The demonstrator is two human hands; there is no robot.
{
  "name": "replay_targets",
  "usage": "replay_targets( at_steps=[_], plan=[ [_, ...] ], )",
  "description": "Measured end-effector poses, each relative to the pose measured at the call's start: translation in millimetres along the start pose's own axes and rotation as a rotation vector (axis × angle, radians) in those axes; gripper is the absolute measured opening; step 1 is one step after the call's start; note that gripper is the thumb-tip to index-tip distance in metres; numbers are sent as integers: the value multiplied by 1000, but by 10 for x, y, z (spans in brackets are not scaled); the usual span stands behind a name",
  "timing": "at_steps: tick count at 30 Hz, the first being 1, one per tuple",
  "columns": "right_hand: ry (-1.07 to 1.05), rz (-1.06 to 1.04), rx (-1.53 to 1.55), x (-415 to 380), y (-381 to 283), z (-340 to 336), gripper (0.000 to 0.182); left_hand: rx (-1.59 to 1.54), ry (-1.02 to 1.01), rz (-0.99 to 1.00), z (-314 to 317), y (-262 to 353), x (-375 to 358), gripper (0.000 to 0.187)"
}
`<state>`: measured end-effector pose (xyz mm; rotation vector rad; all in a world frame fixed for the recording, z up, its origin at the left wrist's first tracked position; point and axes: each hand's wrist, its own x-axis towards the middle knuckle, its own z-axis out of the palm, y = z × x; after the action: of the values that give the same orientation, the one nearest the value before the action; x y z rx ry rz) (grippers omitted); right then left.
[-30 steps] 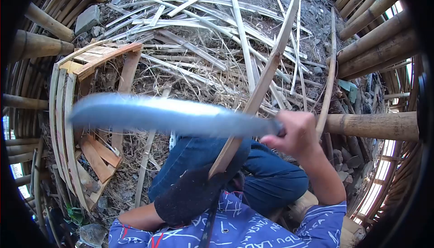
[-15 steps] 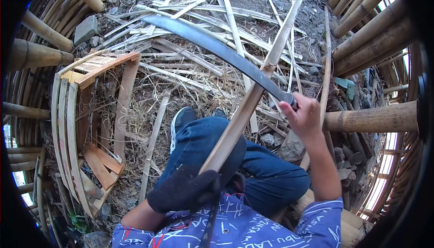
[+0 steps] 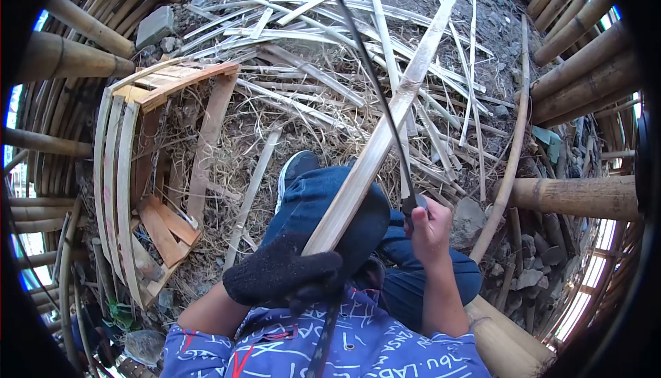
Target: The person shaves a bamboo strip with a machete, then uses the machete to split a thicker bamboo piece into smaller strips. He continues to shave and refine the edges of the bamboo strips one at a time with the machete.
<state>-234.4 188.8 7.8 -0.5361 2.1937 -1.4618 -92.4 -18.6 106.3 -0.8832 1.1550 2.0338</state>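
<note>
My left hand (image 3: 279, 271), in a black knitted glove, is closed around the lower end of a long split bamboo strip (image 3: 365, 171). The strip slants up and away to the right, passing over my bent knee. My bare right hand (image 3: 430, 230) grips the handle of a long curved machete (image 3: 375, 78). Its dark blade shows nearly edge-on, running up to the top of the view, and crosses the strip around its middle. The strip's far half looks paler and shaved.
Many split bamboo strips (image 3: 310, 36) lie heaped on the dirt ahead. A slatted wooden crate (image 3: 122, 171) rests on its side at the left, near a grey block (image 3: 155, 27). Thick bamboo poles (image 3: 575, 197) jut in from both sides. Stones (image 3: 468, 223) lie at the right.
My right hand has come down and inward with the machete, whose blade has turned from showing its broad side to nearly edge-on. The bamboo strip has rolled slightly, and the view has shifted left.
</note>
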Motion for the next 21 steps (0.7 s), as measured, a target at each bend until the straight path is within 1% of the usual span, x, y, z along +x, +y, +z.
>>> replay_targets(
  at_steps=[2, 3, 6, 8, 9, 11, 13, 14, 15, 16, 17, 18, 19, 20, 21],
  plan=[
    [16, 24, 27, -47, 16, -25, 67, -46, -29, 76, 2, -15, -17, 27],
    [9, 41, 42, -73, 44, -44, 67, -46, -28, 80, 7, -18, -28, 27],
    [15, 71, 64, -152, 39, -70, 66, 14, 14, 64, 29, -32, -36, 24],
    [29, 83, 75, -191, 43, -68, 65, 39, 55, 147, 32, -138, -31, 23],
    [33, 97, 118, -205, 67, -63, 63, 50, 52, 150, 30, -147, -53, 23],
    [50, 109, 168, -218, 60, -62, 61, 215, 158, 100, 5, -161, -115, 22],
    [44, 184, 313, -231, -7, -64, 55, 222, 151, 67, -79, -255, -180, 23],
    [56, 183, 323, -217, -29, -53, 55, 216, 145, 34, -147, -303, -210, 24],
    [65, 153, 309, -181, -52, -41, 54, 285, 133, -25, -232, -335, -239, 26],
    [74, 125, 295, -144, -80, -28, 53, 302, 133, -28, -323, -414, -260, 26],
    [92, 117, 346, -106, -120, -7, 49, 324, 137, -35, -417, -523, -280, 28],
    [105, 115, 355, -50, -186, 14, 49, 346, 142, -42, -505, -607, -309, 31],
    [114, 105, 388, 19, -267, 31, 47, 508, 173, -87, -558, -618, -350, 31],
    [122, 95, 422, 91, -333, 40, 46, 523, 175, -90, -517, -601, -416, 31],
    [151, 89, 542, 169, -373, 55, 41, 680, 264, -68, -411, -522, -527, 31]
  ],
)
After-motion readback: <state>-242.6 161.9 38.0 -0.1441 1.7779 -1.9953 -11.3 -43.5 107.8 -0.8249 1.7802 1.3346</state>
